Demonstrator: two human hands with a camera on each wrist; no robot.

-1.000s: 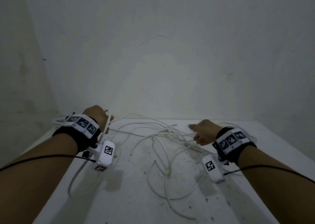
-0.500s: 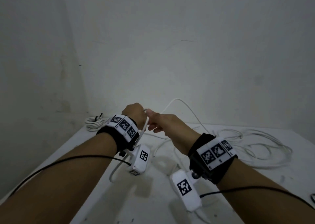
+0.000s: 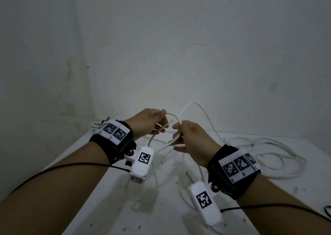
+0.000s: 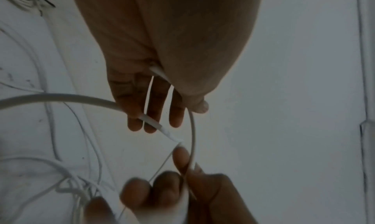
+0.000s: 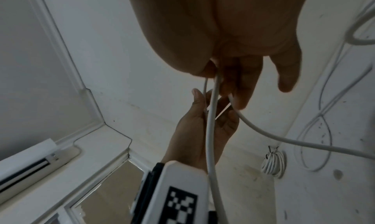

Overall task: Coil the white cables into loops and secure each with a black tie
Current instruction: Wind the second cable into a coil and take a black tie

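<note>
Since 1 s ago the hands have come together: the right hand [image 3: 192, 141], then lying loose over the cable mess at mid-frame, has crossed to meet the left hand [image 3: 148, 122], and a first loop now stands up between them at frame centre. The view has swung left too, so more of the corner wall shows.

Largest first. The tabletop [image 3: 107, 208], white w/ dark specks, fills the lower half of the head view. On its right side, mid-frame, lies the loose cable pile [image 3: 268, 156], uncoiled and tangled. At the left, just behind the left wrist, sits a finished coil [image 5: 273, 164] w/ a black tie [image 5: 270, 150] round it, so judging by that, one cable is done.

The cable [image 3: 174, 117] in work arcs up between the hands. Left hand pinches it: thumb on top, strand running across the fingers [image 4: 151, 102], as the left wrist view shows. Right hand grips it as well, thumb & forefinger closed on the strand, w/ more strands passing under the palm in the right wrist view; the slack trails off to the pile.

Meaning for the task, as I read it: coiling of this cable has only begun, approx. one turn made. Most length is still on the tabletop, and no tie is in either hand.
</note>
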